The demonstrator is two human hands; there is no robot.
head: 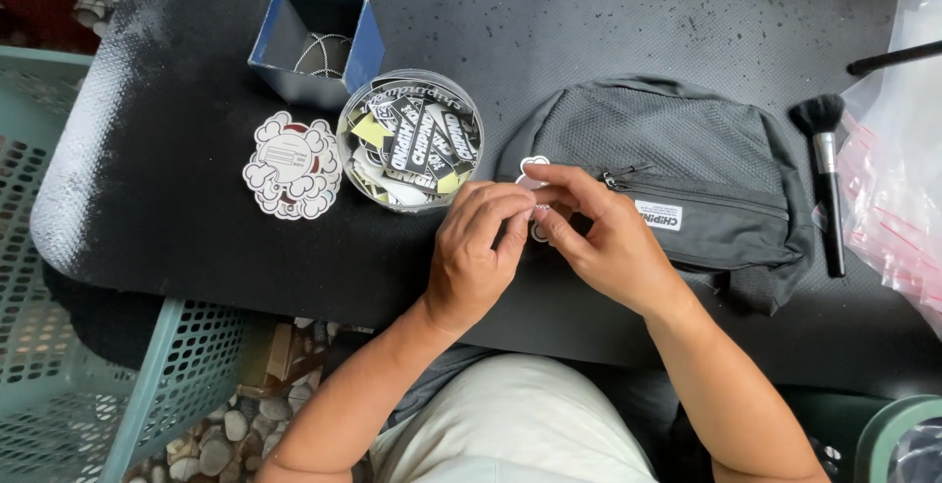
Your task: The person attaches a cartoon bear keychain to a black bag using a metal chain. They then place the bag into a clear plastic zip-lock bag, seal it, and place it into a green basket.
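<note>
The left hand (478,252) and the right hand (599,238) meet over the black mat (608,22), just at the left end of the grey pouch (677,174). Between them they hold a small white sticker (533,166) with a cloud-like outline. Only its top lobe and a small bit lower down show; the rest is hidden behind the fingers.

The fingertips of both hands are pressed together on the sticker. The right thumb and forefinger pinch it from the pouch side, and the left fingers curl in on it from the other side. I cannot tell whether the backing is already separating.

The sticker stands nearly upright, its longer direction running from the pouch edge towards the person's body. It touches or almost touches the pouch; the exact contact is hidden. Both hands are equally near to it.

Left of the pouch stands a round clear tub (409,139) full of black and white stickers, and further left lies a larger cloud-shaped sticker (292,166). Right of the pouch lies a makeup brush (827,174).
</note>
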